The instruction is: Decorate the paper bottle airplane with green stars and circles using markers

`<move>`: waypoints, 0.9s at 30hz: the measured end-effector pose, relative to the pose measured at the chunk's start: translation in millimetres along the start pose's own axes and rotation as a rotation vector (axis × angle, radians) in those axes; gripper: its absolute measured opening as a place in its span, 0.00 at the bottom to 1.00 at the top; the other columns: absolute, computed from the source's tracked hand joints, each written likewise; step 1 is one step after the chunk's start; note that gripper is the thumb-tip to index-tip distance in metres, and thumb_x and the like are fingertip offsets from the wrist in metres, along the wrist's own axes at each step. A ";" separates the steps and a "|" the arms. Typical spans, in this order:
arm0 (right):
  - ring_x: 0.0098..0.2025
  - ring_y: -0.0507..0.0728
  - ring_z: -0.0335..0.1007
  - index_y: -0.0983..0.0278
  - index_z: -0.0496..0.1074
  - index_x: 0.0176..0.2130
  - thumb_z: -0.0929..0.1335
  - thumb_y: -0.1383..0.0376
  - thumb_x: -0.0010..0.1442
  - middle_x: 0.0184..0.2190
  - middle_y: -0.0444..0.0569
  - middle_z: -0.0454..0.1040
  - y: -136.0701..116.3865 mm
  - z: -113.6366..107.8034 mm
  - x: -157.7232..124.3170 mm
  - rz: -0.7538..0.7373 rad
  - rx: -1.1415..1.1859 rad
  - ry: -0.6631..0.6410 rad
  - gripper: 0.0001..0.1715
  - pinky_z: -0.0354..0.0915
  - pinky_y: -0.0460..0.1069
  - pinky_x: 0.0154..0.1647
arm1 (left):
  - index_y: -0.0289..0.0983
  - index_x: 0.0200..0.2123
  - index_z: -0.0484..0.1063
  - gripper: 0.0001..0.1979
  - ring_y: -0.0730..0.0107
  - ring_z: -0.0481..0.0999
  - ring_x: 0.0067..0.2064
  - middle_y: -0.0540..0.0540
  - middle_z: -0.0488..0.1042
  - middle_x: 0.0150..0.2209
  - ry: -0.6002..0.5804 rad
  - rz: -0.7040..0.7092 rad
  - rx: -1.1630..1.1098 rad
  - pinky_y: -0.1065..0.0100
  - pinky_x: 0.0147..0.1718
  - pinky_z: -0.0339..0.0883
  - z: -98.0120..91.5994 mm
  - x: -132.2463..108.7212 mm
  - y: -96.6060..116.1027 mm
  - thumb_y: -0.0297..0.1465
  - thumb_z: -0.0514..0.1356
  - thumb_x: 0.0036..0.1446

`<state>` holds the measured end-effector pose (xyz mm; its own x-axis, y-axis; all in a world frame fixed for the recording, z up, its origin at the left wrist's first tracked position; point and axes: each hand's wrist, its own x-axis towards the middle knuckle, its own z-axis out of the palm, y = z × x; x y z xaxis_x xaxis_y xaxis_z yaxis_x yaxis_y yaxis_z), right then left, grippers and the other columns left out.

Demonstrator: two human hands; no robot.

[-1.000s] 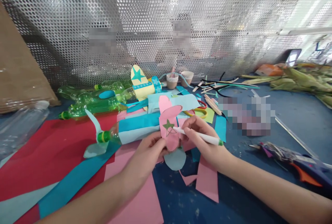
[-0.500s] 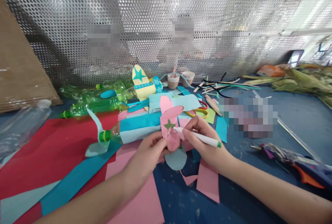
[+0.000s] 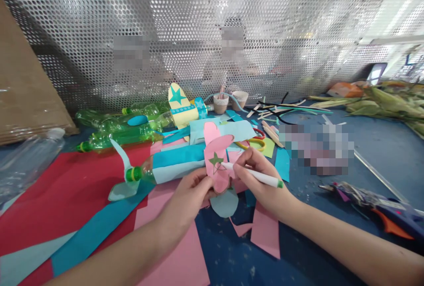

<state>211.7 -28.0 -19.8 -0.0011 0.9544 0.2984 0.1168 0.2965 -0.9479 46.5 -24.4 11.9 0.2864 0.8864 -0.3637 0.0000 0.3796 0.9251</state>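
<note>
Over the table [image 3: 227,257], left hand [image 3: 192,192] holds pink paper [image 3: 216,146]; right hand [image 3: 265,195], a slanting marker [image 3: 263,177] pointing left.

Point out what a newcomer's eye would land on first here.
Probably the partly green star on the pink cutout at the centre, with the left hand holding the cutout and the right hand a white marker. Next, perhaps, the red sheet on the left, then the glue gun at the right edge.
</note>
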 end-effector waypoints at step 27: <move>0.22 0.50 0.59 0.60 0.60 0.29 0.67 0.62 0.62 0.22 0.38 0.62 1.6 0.3 -0.4 -0.001 0.055 -0.009 0.12 0.58 0.46 0.23 | 0.38 0.29 0.77 0.06 0.73 0.70 0.28 0.52 0.72 0.25 0.001 -0.014 0.015 0.73 0.30 0.60 -0.8 1.2 -1.9 0.34 0.62 0.49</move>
<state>211.5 -27.9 -21.5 -0.0102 0.9542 0.2990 0.0616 0.2990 -0.9523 46.1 -23.9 9.6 0.2854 0.8812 -0.3768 0.0185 0.3880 0.9215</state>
